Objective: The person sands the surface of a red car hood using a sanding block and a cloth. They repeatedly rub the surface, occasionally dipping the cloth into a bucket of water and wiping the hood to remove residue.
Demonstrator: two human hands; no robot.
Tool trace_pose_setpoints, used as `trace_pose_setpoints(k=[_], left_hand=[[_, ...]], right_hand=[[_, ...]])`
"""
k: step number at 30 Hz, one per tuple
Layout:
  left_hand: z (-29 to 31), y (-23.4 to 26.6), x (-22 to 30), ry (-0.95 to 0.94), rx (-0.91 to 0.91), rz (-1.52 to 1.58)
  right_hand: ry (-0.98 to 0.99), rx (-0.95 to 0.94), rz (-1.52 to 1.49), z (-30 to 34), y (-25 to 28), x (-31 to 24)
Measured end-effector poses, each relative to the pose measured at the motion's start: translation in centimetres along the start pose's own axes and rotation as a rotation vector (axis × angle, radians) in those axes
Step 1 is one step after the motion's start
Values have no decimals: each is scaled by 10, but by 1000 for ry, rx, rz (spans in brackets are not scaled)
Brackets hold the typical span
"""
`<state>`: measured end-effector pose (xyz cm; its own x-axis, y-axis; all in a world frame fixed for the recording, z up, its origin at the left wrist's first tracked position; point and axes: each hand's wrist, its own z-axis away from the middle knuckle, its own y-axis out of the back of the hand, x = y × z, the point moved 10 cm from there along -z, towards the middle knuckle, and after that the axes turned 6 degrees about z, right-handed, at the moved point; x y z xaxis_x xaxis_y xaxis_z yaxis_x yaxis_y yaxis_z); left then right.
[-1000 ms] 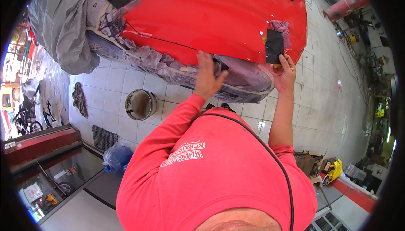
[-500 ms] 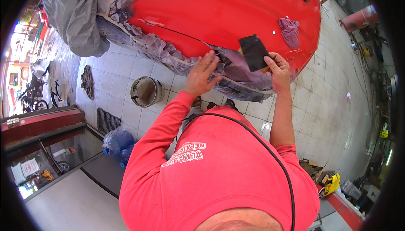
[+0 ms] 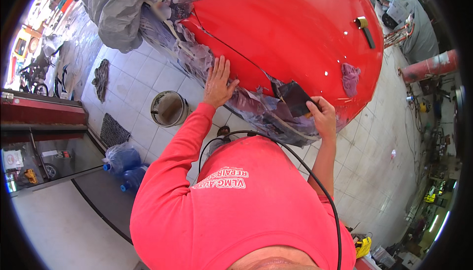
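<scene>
The glossy red car hood (image 3: pixel 290 38) lies in front of me, its lower edge wrapped in crumpled masking film and paper (image 3: pixel 189 55). My left hand (image 3: pixel 219 85) rests flat with fingers stretched out on the red panel beside the hood gap, at the masking's edge. In my right hand (image 3: pixel 323 116) a black sheet of sandpaper (image 3: pixel 295 100) is pinched between thumb and fingers. The sheet sits over the masked front corner, near the headlight area; whether it touches the surface I cannot tell. A purple cloth (image 3: pixel 350 80) lies on the hood to the right.
A bucket (image 3: pixel 185 111) stands on the tiled floor left of my legs. Large blue bottles (image 3: pixel 134 178) and a dark mat (image 3: pixel 115 131) are further left. On the hood lies a black block with a yellowish roll (image 3: pixel 365 32). Grey sheeting (image 3: pixel 116 11) covers the far left.
My left hand has moved from above the masked edge to lie on the red panel further left. The right hand has lowered the sandpaper toward the front corner. The whole view has shifted.
</scene>
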<state>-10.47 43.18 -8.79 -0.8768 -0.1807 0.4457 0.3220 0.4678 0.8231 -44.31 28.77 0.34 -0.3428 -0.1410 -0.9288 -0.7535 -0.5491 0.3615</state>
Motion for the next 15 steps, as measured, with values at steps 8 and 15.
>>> trace_pose_setpoints(k=[8, 15], left_hand=[[-80, 28, -119, 217, 400, 141], [-102, 68, -110, 159, 355, 188]], right_hand=[[-5, -12, 25, -10, -37, -25], [-97, 152, 29, 8, -25, -8]])
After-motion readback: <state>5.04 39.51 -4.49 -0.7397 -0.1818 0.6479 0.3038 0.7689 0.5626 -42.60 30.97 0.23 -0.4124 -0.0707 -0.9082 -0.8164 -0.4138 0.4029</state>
